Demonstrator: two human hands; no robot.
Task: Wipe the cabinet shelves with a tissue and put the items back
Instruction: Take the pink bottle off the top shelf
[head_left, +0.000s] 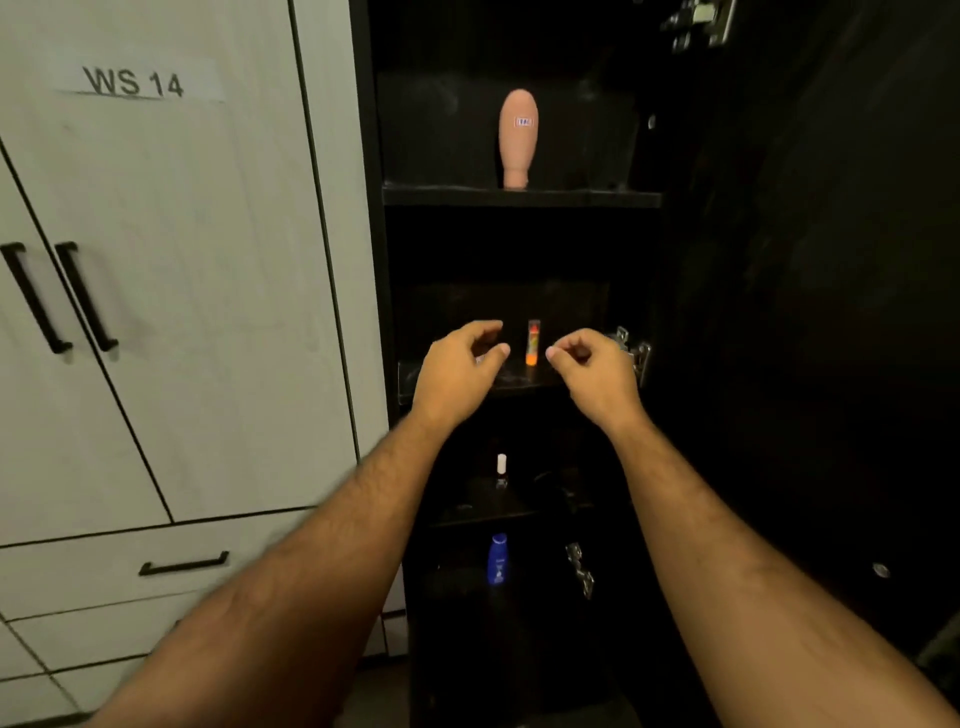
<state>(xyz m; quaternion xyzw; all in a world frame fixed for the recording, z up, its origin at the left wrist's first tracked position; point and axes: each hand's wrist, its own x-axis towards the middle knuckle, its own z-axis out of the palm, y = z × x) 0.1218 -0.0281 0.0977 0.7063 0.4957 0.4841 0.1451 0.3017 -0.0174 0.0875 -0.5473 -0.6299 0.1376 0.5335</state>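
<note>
The small orange-capped tube stood upright near the front edge of the second shelf, about midway along it, and we held our hands to either side of it without touching it. Our left hand hovered just left of the tube with its fingers loosely curled around nothing; our right hand mirrored it just to the right, equally loose and holding nothing. No tissue showed in either hand or anywhere on the shelves. Above, a peach-coloured bottle stood inverted on its cap at the middle of the top shelf. Below, a little white-capped bottle sat on the third shelf, and a blue bottle lower still. The dark cabinet door hung open on the right, and pale cupboards marked WS 14 stood on the left. We judged the task at its opening step, clearing the second shelf; the next move called for pinching the tube and lifting it straight off.
</note>
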